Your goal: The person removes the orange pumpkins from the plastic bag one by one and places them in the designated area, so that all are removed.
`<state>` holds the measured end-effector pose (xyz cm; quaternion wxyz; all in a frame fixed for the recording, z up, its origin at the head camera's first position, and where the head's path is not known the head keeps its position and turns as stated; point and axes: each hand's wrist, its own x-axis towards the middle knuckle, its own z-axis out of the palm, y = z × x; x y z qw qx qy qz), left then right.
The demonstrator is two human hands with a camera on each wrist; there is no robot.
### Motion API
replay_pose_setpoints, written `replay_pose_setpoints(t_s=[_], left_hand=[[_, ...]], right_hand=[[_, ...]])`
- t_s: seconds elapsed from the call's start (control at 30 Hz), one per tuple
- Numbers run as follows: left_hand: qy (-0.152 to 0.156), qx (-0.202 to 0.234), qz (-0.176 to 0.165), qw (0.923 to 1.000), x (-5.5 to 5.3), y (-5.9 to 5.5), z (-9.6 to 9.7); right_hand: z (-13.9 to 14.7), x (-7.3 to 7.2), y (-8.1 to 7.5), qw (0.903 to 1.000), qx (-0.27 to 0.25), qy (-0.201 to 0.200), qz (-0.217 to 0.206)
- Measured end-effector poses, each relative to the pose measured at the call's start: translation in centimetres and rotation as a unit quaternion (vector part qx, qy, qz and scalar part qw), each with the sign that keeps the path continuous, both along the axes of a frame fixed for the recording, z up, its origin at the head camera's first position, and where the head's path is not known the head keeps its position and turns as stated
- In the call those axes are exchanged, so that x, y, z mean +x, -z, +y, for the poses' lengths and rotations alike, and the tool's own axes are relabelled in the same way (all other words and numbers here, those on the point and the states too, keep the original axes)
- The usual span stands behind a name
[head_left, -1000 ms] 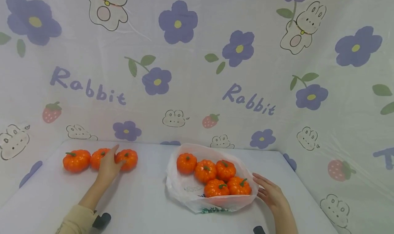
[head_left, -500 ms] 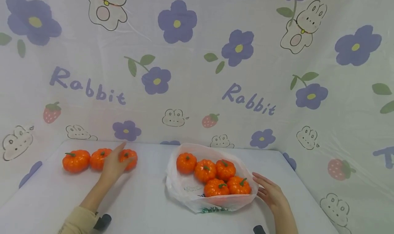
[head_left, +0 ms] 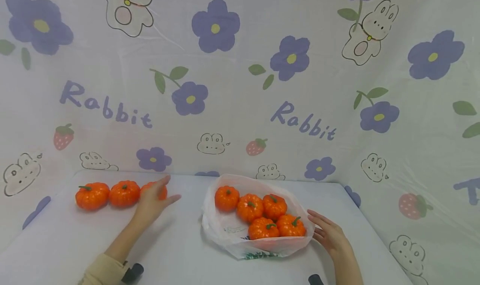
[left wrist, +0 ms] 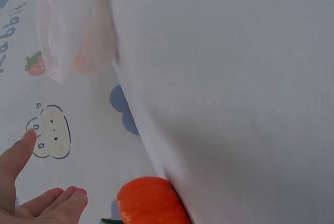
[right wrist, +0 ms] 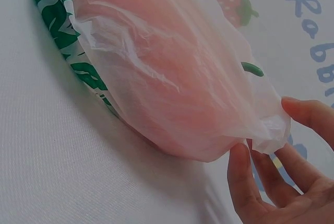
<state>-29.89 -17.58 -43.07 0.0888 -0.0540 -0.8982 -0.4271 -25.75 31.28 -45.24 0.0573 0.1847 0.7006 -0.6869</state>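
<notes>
My left hand (head_left: pixel 151 203), fingers spread and holding nothing, is in front of an orange mini pumpkin (head_left: pixel 161 190), which it partly covers in the head view. Two more pumpkins, a middle one (head_left: pixel 125 194) and a left one (head_left: pixel 92 196), sit in a row beside it. In the left wrist view the hand (left wrist: pixel 44 203) is apart from a pumpkin (left wrist: pixel 151 203). My right hand (head_left: pixel 331 237) holds the right edge of a white plastic bag (head_left: pixel 225 245); in the right wrist view its fingertips (right wrist: pixel 240 153) close on the bag's edge. Several pumpkins (head_left: pixel 250 208) lie inside the open bag.
Everything stands on a white-covered table (head_left: pixel 180 243). A curtain (head_left: pixel 240 89) printed with rabbits and flowers hangs behind it and at the sides. Dark wrist-camera pieces (head_left: pixel 133 272) show near the front edge.
My left hand has moved right along the row, from between the middle and right pumpkins to in front of the right one, its fingers spreading. The right hand and the bag stay put.
</notes>
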Motion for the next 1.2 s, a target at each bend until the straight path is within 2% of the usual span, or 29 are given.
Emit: replay_pose_setpoints(t_s=[0.1, 0.3, 0.4, 0.8, 1.2], left_hand=[[0.006, 0.006, -0.008, 0.9999, 0.1, -0.1, 0.7], [0.04, 0.063, -0.03, 0.9967, 0.5, -0.2, 1.7], [0.047, 0.077, -0.037, 0.9953, 0.7, -0.1, 2.2], [0.067, 0.095, -0.042, 0.9923, 1.5, 0.4, 4.8], [0.08, 0.106, -0.061, 0.9893, 1.7, 1.2, 6.7]], right_hand=[[0.0, 0.0, -0.1, 1.0, 0.001, 0.0, -0.001], [0.1, 0.1, -0.1, 1.0, -0.003, 0.003, 0.001], [0.2, 0.1, 0.0, 1.0, -0.006, 0.005, 0.0], [0.3, 0.2, 0.1, 1.0, -0.008, -0.001, 0.002], [0.3, 0.2, 0.3, 0.9999, -0.008, -0.004, 0.012]])
